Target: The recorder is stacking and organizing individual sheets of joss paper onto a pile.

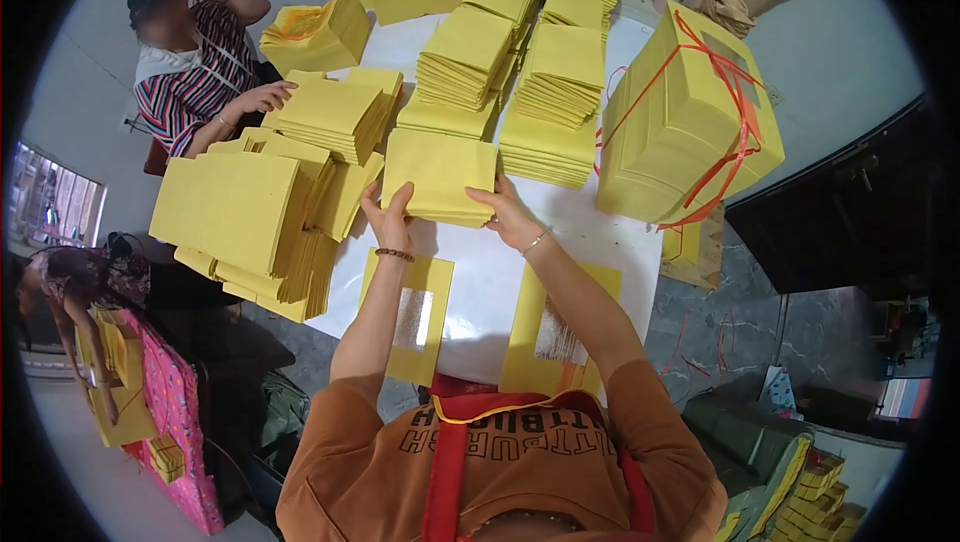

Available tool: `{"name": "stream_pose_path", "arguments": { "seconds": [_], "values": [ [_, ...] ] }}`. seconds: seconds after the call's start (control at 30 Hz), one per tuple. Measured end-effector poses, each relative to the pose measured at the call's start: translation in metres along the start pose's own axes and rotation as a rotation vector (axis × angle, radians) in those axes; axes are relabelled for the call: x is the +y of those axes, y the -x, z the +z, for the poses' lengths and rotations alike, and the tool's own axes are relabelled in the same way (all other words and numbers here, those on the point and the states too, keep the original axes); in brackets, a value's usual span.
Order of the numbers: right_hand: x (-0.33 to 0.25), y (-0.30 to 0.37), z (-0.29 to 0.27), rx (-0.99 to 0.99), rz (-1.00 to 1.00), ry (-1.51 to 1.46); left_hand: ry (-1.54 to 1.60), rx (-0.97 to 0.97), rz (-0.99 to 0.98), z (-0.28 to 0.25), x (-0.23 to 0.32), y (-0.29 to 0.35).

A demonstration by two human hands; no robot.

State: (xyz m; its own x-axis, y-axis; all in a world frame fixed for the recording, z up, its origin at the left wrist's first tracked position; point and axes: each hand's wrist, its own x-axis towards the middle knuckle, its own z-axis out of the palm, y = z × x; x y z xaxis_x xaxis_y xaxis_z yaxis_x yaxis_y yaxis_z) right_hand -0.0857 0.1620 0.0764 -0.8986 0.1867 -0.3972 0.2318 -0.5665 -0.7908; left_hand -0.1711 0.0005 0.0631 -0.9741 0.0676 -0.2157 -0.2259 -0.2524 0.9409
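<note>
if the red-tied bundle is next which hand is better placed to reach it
Probably the right hand: it holds the right side of the yellow stack, nearer the red-tied bundle, while the left hand holds the opposite side. Both are occupied, though.

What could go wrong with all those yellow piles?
The held yellow stack could spread apart or drop if the left grip or right grip loosens, because its layers look loose. The uneven pile on the left might slide over if somebody bumps it.
</note>
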Motion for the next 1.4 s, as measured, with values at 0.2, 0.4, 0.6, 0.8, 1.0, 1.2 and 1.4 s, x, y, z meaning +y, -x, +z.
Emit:
{"name": "stream_pose_path", "arguments": {
  "seconds": [0.2, 0.4, 0.6, 0.8, 1.0, 1.2, 1.4],
  "values": [
    [0.005, 0.013, -0.003, -0.180, -0.270, -0.052, 0.229, -0.252, 0.073, -0.009, 0.010, 0.006],
    [0.012, 0.013, -0.024, 0.002, -0.598, 0.365, -0.274, -0.798, 0.110, -0.033, 0.019, -0.040],
    [0.049, -0.006, -0.041, 0.099, -0.436, 0.773, -0.559, -0.957, -0.012, -0.049, -0.031, -0.063],
    [0.035, -0.014, -0.044, 0.102, -0.512, 0.851, -0.533, -0.836, -0.190, -0.046, -0.020, -0.059],
    [-0.035, 0.027, -0.002, 0.046, -0.413, 0.165, -0.418, -0.885, 0.001, -0.027, 0.055, -0.021],
    [-0.065, 0.035, 0.015, -0.020, -0.385, -0.071, 0.034, -0.602, 0.028, 0.030, 0.097, 0.002],
    [-0.082, 0.047, 0.002, -0.119, -0.257, -0.362, 0.376, -0.871, -0.100, 0.027, 0.103, -0.011]
  ]
}}
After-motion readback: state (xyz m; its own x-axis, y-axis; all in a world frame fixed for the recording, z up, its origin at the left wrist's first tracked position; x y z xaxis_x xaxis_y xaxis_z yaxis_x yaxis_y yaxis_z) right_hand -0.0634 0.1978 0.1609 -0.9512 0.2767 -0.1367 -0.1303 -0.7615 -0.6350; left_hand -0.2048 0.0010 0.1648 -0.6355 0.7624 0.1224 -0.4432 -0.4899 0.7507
